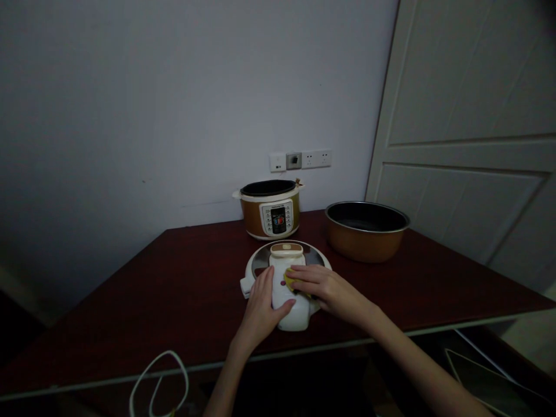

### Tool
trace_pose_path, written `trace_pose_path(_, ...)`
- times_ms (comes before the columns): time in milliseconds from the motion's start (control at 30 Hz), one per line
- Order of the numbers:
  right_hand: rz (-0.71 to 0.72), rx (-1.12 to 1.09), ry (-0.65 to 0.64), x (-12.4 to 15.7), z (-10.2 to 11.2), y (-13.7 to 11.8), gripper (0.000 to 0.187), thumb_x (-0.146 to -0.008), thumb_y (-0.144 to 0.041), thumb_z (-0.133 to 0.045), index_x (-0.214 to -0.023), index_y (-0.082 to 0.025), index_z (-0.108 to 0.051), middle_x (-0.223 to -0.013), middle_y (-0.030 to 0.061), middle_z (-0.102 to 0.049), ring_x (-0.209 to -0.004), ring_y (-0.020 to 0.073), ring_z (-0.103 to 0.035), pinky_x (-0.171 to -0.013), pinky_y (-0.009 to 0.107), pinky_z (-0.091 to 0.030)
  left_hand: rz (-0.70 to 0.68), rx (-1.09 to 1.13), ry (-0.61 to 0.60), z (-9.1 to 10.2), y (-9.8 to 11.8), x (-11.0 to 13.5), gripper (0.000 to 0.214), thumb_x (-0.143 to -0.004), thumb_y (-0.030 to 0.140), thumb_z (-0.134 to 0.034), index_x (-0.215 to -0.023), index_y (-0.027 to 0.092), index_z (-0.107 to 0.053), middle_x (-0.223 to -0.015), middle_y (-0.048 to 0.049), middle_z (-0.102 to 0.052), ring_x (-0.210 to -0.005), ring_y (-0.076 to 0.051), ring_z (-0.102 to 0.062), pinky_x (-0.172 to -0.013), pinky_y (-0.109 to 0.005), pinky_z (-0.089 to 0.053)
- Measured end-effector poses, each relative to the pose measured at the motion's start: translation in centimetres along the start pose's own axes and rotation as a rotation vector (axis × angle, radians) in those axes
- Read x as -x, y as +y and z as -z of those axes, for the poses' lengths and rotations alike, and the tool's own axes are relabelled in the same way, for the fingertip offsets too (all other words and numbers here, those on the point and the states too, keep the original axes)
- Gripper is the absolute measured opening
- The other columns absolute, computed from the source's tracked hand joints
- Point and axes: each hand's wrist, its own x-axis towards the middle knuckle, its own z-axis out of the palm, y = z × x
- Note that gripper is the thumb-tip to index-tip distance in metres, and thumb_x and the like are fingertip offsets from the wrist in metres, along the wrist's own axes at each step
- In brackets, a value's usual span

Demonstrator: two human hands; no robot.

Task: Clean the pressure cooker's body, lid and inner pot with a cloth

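Observation:
A round pressure cooker lid (pixel 291 318) with a white handle and a shiny metal top lies on the dark red table near its front edge. My left hand (pixel 263 307) grips the lid's handle from the left, thumb across its front part. In my right hand (pixel 325 286) is a yellow sponge (pixel 290 279), pressed on the handle beside a small red button; my fingers cover most of it. Behind the lid stands the cooker body (pixel 270 214), brown and white with a control panel, its top uncovered.
A brown inner pot (pixel 367 240) with a dark inside sits at the right of the table (pixel 174 289). Wall sockets (pixel 316 159) are behind the cooker. A white cable (pixel 185 370) loops at the front left edge. A white door (pixel 469 145) stands at the right.

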Motion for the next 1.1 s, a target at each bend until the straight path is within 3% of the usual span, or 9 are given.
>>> trace_pose_path(267,-0.069,-0.011,0.068,3.0,1.0,1.4,0.067,-0.062,0.007,-0.039,-0.120,-0.020,-0.059,-0.130,0.0074,-0.056,-0.123,0.0200,-0.048,-0.101,0.042,-0.041,-0.004,0.002,0.027,-0.3,0.1,0.0,0.075,-0.078,0.042,-0.058,-0.140,0.013,-0.028,-0.141,-0.0177,-0.037,-0.132,-0.030,-0.032,-0.108,-0.048,-0.026)
trace_pose_path(467,-0.204,-0.100,0.228,5.0,0.6,2.6,0.070,-0.063,0.007,-0.037,-0.123,-0.022,-0.057,-0.129,0.0064,-0.056,-0.121,0.0178,-0.050,-0.101,0.039,-0.042,0.084,0.081,0.000,0.1,0.6,-0.3,0.079,-0.072,0.039,-0.064,-0.138,0.009,-0.032,-0.142,-0.0198,-0.036,-0.133,-0.031,-0.031,-0.110,-0.048,-0.024)
trace_pose_path(600,-0.263,-0.160,0.296,6.1,0.0,2.7,0.063,-0.069,0.004,-0.040,-0.123,-0.024,-0.056,-0.127,0.0062,-0.057,-0.118,0.0185,-0.052,-0.100,0.038,-0.044,0.172,0.256,-0.058,1.8,1.1,-1.2,0.082,-0.066,0.036,-0.070,-0.136,0.008,-0.039,-0.141,-0.0196,-0.038,-0.132,-0.031,-0.034,-0.110,-0.045,-0.025)
trace_pose_path(767,-0.314,-0.136,0.336,6.3,0.6,1.8,0.054,-0.071,0.000,-0.043,-0.117,-0.023,-0.061,-0.119,0.0072,-0.063,-0.111,0.0197,-0.057,-0.094,0.037,-0.048,0.258,0.518,-0.090,5.2,1.0,-4.3,0.042,-0.076,0.032,-0.060,-0.112,0.011,-0.063,-0.118,-0.0142,-0.063,-0.109,-0.026,-0.059,-0.095,-0.040,-0.044)
trace_pose_path(833,-0.340,-0.105,0.334,5.9,1.1,1.1,0.053,-0.070,-0.001,-0.043,-0.115,-0.022,-0.062,-0.116,0.0072,-0.064,-0.108,0.0194,-0.059,-0.093,0.036,-0.049,0.225,0.460,-0.038,6.2,1.1,-6.3,0.033,-0.077,0.031,-0.059,-0.102,0.011,-0.068,-0.106,-0.0126,-0.069,-0.097,-0.024,-0.064,-0.087,-0.037,-0.049)
trace_pose_path(933,-0.318,-0.048,0.300,4.6,1.3,-0.3,0.056,-0.068,0.000,-0.043,-0.117,-0.020,-0.061,-0.117,0.0082,-0.063,-0.108,0.0196,-0.058,-0.094,0.036,-0.048,0.054,0.246,0.017,6.2,1.5,-9.5,0.030,-0.079,0.031,-0.057,-0.100,0.012,-0.069,-0.102,-0.0111,-0.070,-0.094,-0.022,-0.064,-0.085,-0.032,-0.048)
trace_pose_path(1000,-0.251,0.017,0.247,3.2,0.7,-1.8,0.058,-0.066,0.001,-0.043,-0.118,-0.018,-0.060,-0.119,0.0095,-0.062,-0.110,0.0211,-0.055,-0.095,0.038,-0.046,-0.077,0.079,-0.022,5.4,1.7,-11.6,0.033,-0.082,0.033,-0.054,-0.102,0.011,-0.068,-0.105,-0.0120,-0.069,-0.097,-0.021,-0.062,-0.088,-0.031,-0.046)
trace_pose_path(1100,-0.125,0.166,0.113,0.5,-1.1,-4.1,0.052,-0.070,0.001,-0.046,-0.117,-0.014,-0.059,-0.121,0.0111,-0.061,-0.112,0.0263,-0.052,-0.091,0.044,-0.046,-0.228,-0.100,-0.173,3.4,1.7,-14.1,0.040,-0.087,0.041,-0.049,-0.106,0.011,-0.066,-0.108,-0.0124,-0.067,-0.101,-0.021,-0.060,-0.089,-0.030,-0.043)
